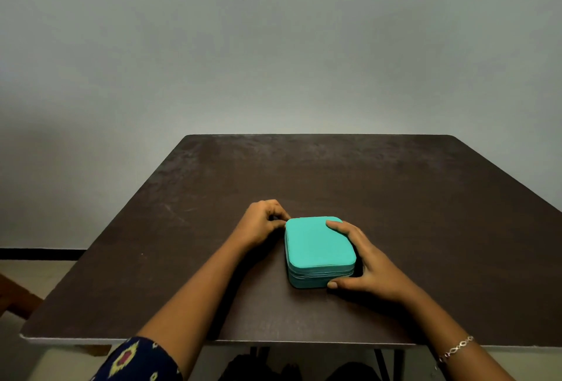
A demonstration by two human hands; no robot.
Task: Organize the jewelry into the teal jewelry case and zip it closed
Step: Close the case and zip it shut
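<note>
The teal jewelry case lies flat on the dark brown table, its lid down and the zipper line running along the near side. My right hand grips the case from the right, fingers on the lid's far right corner and thumb against the near side. My left hand is at the case's far left corner, fingertips pinched together there; what they pinch is too small to see. No loose jewelry is visible on the table.
The table's near edge runs just below my forearms. A silver chain bracelet is on my right wrist. A plain grey wall stands behind the table. A wooden piece shows at the lower left.
</note>
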